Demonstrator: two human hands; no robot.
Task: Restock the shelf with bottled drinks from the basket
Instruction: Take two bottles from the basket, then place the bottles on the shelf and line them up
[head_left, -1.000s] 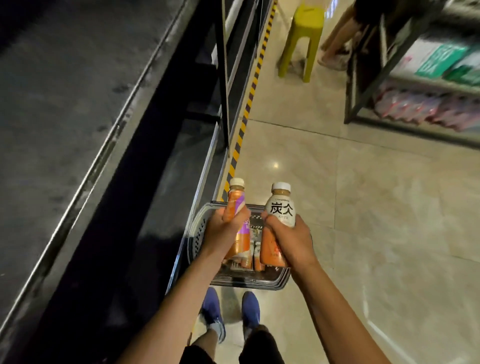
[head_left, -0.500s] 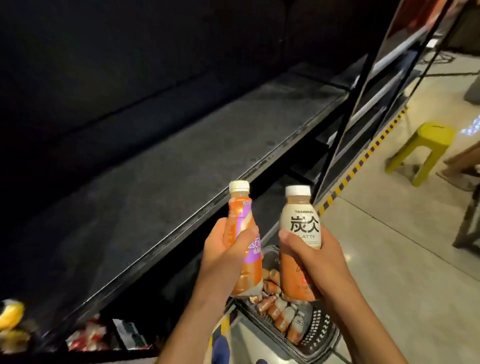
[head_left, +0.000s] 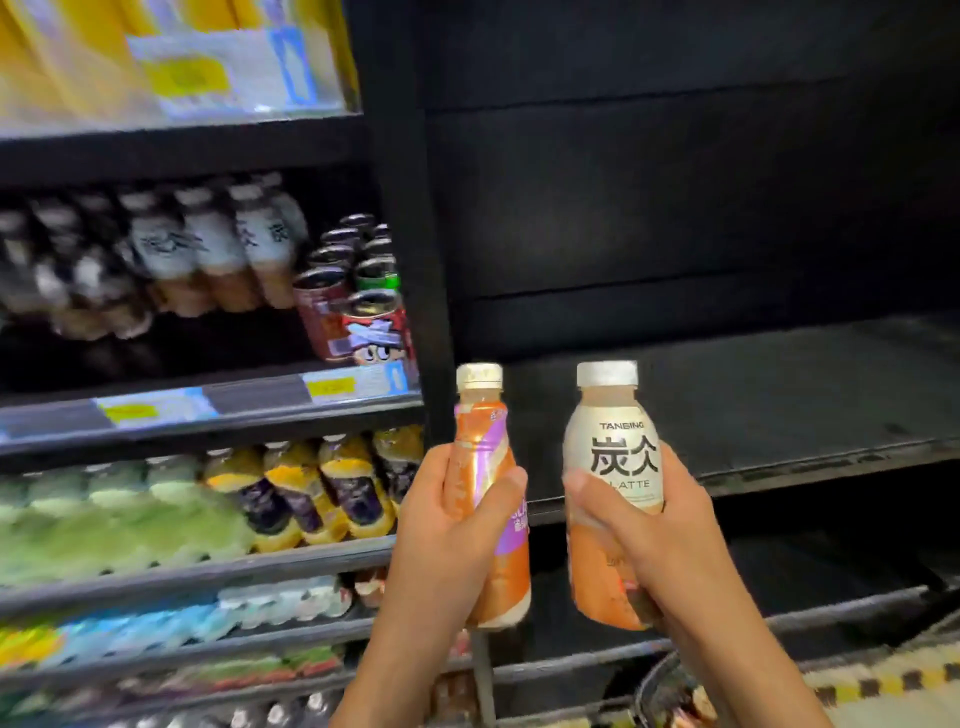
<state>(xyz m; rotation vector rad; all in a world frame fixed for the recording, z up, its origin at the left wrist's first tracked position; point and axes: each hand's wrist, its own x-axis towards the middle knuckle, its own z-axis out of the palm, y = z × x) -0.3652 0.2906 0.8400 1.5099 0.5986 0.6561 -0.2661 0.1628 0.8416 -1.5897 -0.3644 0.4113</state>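
Note:
My left hand (head_left: 441, 540) grips an orange bottle with a purple stripe (head_left: 485, 452) and a cream cap, held upright. My right hand (head_left: 654, 540) grips a latte bottle with a white label and black characters (head_left: 615, 447), also upright. Both bottles are raised in front of a bare dark shelf (head_left: 753, 395) on the right. The rim of the basket (head_left: 655, 675) shows at the bottom edge, under my right forearm, with little of its contents visible.
A black upright post (head_left: 410, 234) divides the bare bay from stocked shelves on the left, where latte bottles (head_left: 208, 249), cans (head_left: 358, 306) and yellow-purple bottles (head_left: 322, 493) stand. A second bare shelf (head_left: 779, 561) lies below. Yellow-black floor tape (head_left: 893, 680) runs at bottom right.
Both hands have lifted the two bottles from above the basket up to shelf height. My view swung from the floor up to the shelf front, and the basket has dropped to the bottom edge.

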